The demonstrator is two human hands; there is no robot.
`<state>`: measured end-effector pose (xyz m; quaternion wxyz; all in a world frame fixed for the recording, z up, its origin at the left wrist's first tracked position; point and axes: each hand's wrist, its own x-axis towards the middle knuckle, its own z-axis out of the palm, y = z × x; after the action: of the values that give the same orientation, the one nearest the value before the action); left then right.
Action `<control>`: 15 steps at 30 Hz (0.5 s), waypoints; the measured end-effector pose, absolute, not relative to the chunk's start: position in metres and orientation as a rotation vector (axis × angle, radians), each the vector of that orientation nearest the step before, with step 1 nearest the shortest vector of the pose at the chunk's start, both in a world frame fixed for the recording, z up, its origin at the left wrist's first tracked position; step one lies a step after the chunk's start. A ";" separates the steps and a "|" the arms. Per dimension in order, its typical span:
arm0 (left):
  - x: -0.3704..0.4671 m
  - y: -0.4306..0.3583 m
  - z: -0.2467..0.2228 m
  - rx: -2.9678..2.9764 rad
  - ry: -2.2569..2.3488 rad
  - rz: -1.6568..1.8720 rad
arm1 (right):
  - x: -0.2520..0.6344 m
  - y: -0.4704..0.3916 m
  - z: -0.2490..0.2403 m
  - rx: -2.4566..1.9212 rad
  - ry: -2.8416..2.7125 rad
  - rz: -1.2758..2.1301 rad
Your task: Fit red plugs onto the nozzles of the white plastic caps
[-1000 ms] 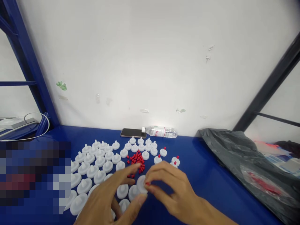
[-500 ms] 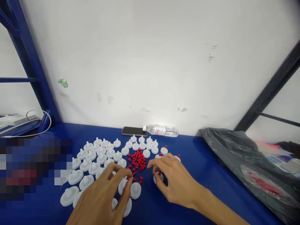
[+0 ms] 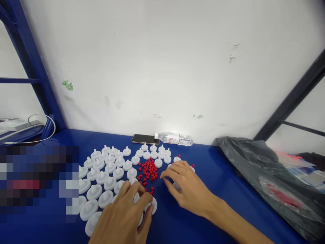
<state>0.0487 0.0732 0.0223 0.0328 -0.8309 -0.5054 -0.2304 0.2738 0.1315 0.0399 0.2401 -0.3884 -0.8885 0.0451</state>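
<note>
Many white discs with short nozzles (image 3: 94, 191) stand in a spread on the blue table (image 3: 203, 225). My left hand (image 3: 127, 211) reaches over the near discs, with thumb and index finger closed about the nozzle of one white disc (image 3: 154, 207). A loose heap of small red caps (image 3: 149, 169) lies just beyond it. To the right of the heap, my right hand (image 3: 189, 189) hovers with fingers curved and thumb apart. Beneath its palm a white disc (image 3: 177, 186) is partly hidden. Other discs behind that hand carry red caps (image 3: 179, 156).
By the wall lie a phone (image 3: 145, 139) and a clear plastic bottle (image 3: 175, 139) on its side. A dark plastic bag (image 3: 243, 159) with a clear pouch of red pieces (image 3: 281, 196) covers the right side. White cable (image 3: 54, 127) curls at the left.
My left hand has moved right onto a near disc and its fingertips have closed there. My right hand has shifted slightly away from me over the capped disc, now covering more of it.
</note>
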 end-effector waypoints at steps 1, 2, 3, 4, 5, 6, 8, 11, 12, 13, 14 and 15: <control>0.050 0.071 0.023 -2.560 -1.515 -0.705 | 0.273 0.131 0.040 -1.028 -2.480 0.137; 0.052 0.069 0.024 -2.567 -1.471 -0.688 | 0.272 0.130 0.041 -0.990 -2.532 0.148; 0.054 0.068 0.024 -2.575 -1.423 -0.666 | 0.271 0.130 0.041 -0.952 -2.584 0.154; 0.055 0.066 0.023 -2.578 -1.379 -0.642 | 0.270 0.129 0.040 -0.915 -2.630 0.150; 0.057 0.065 0.022 -2.565 -1.343 -0.623 | 0.269 0.129 0.039 -0.884 -2.660 0.139; 0.059 0.065 0.020 -2.541 -1.317 -0.606 | 0.269 0.129 0.038 -0.861 -2.676 0.125; 0.063 0.066 0.016 -2.474 -1.265 -0.575 | 0.268 0.129 0.034 -0.835 -2.669 0.099; 0.067 0.067 0.011 -2.447 -1.208 -0.494 | 0.268 0.131 0.029 -0.839 -2.640 0.073; 0.068 0.067 0.010 -2.461 -1.197 -0.474 | 0.269 0.132 0.028 -0.846 -2.640 0.066; 0.068 0.067 0.011 -2.473 -1.190 -0.472 | 0.269 0.132 0.028 -0.855 -2.641 0.060; 0.067 0.067 0.011 -2.468 -1.181 -0.497 | 0.270 0.133 0.028 -0.862 -2.643 0.057; 0.066 0.067 0.013 -2.452 -1.171 -0.535 | 0.270 0.133 0.028 -0.864 -2.646 0.055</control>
<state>0.0659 0.0668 0.0128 0.1849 -0.8701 -0.4155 -0.1898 0.2702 0.1334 0.0285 0.1779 -0.3056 -0.9352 0.0194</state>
